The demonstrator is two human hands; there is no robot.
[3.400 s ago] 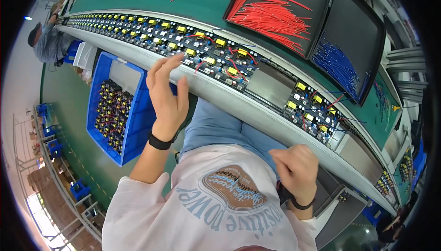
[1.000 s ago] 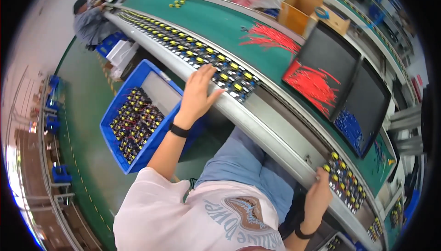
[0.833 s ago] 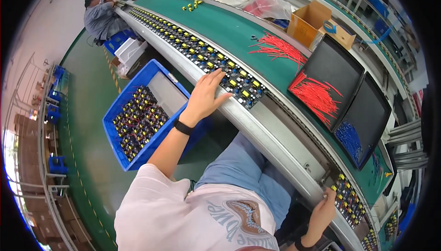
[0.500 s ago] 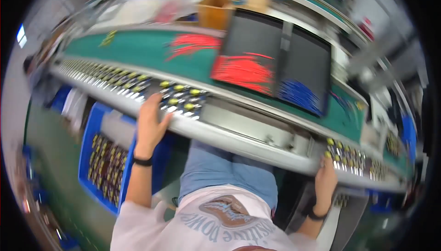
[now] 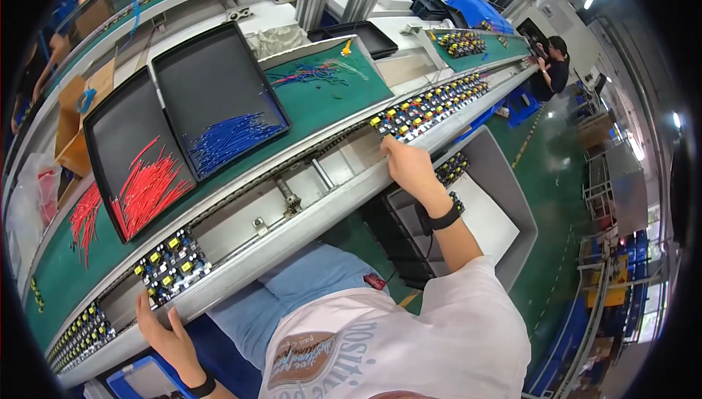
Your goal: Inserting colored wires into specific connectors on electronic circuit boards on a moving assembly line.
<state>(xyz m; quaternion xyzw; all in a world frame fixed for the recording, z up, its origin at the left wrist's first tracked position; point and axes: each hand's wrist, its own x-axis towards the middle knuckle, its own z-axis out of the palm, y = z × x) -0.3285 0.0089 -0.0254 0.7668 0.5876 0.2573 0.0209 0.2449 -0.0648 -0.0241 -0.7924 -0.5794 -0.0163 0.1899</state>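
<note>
Head view: My left hand [image 5: 167,337] is at the front edge of the conveyor [image 5: 292,242], with thumb and fingers spread apart and nothing held between them. Its fingertips are at the near-left corner of a board group [image 5: 175,266], a block of dark circuit boards with yellow components; I cannot tell whether they touch it. The board group lies in the conveyor channel, near its left end.

My right hand [image 5: 411,166] is farther right along the same front edge, fingers bent and close together. It is at the near-left corner of the right-hand board row [image 5: 431,107]; I cannot tell whether the fingertips clamp a board edge. Between the two hands, the channel exposes a metal fitting [image 5: 289,196]. The left-hand board row [image 5: 82,339] occupies the channel's left end, apart from the board group.

Behind the conveyor, the green worktop [image 5: 62,275] carries two black trays. Red wires [image 5: 150,194] lie toward the near edge of the left tray [image 5: 121,121]; blue wires [image 5: 230,139] lie toward the near edge of the right tray [image 5: 212,63].
</note>
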